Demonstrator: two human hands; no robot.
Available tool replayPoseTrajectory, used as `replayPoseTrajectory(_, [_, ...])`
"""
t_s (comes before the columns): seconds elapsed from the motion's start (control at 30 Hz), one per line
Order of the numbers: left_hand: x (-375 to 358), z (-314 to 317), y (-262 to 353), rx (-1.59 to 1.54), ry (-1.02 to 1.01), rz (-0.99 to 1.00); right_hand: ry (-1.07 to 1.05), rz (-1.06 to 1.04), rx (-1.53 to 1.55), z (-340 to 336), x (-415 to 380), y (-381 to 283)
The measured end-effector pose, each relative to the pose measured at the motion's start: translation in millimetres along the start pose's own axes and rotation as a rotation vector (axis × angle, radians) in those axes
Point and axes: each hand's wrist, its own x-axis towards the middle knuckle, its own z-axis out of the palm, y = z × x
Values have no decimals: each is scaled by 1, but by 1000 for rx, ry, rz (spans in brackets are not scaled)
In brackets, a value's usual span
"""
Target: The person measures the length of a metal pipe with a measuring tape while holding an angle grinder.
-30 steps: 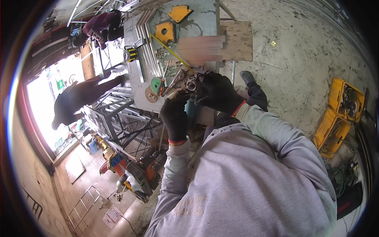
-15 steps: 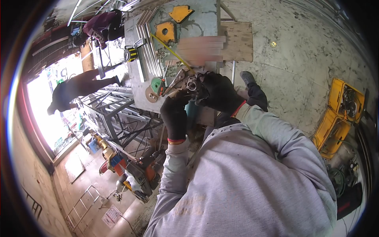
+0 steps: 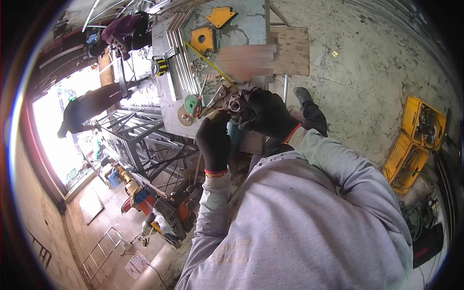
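Observation:
My right hand (image 3: 268, 112), in a black glove, is closed around a dark metal head with a round ring-like opening. It looks like part of an angle grinder (image 3: 235, 134), whose teal body shows below, between my hands. My left hand (image 3: 213, 142), also gloved in black, is closed just to the left of this head, its fingers curled; whatever they hold is hidden. Beyond my left hand lie a green-and-orange tool (image 3: 193, 105), a brown disc (image 3: 185, 116) with small round metal parts on it, and pliers-like tools (image 3: 216, 99).
The worktable (image 3: 246, 24) bears a yellow tape measure (image 3: 159, 66) with its blade drawn out, metal strips (image 3: 185, 60), several metal rings (image 3: 197, 66) and yellow angled blocks (image 3: 202, 38). Steel frames (image 3: 140, 135) stand left. Another person (image 3: 92, 108) is there; an open yellow case (image 3: 413, 145) lies right.
My left hand has drawn slightly down and away from the metal head, showing more of the teal body. My right hand stays put. The dark-clothed person at left has shifted slightly.

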Motion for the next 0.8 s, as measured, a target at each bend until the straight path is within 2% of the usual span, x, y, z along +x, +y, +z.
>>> replayPoseTrajectory(0.13, [-2, 4, -2, 167, 11, 70, -23, 24, 0, -1, 1, -1])
replayPoseTrajectory(0.27, [-5, 7, -6, 127, -22, 69, -18, 10, -7, 0, 0, 3])
replayPoseTrajectory(0.37, [-6, 10, -7, -63, 31, 77, 17, -51, 18, 1, -2, 9])
replayPoseTrajectory(0.43, [-8, 13, -2, -739, 122, -329, 113, -85, 84, 1, -8, 15])
replayPoseTrajectory(0.53, [-6, 6, -3, -715, 93, -316, 204, -91, 166, 2, -24, 22])
replayPoseTrajectory(0.63, [-10, 10, -7, -797, 83, -351, 113, 20, 218, 2, -32, 15])
replayPoseTrajectory(0.73, [-13, 6, -11, -657, 45, -299, 126, -18, 210, -4, -26, 3])
replayPoseTrajectory(0.8, [-14, 6, -11, -694, 85, -299, 109, -32, 165, -1, -21, 0])
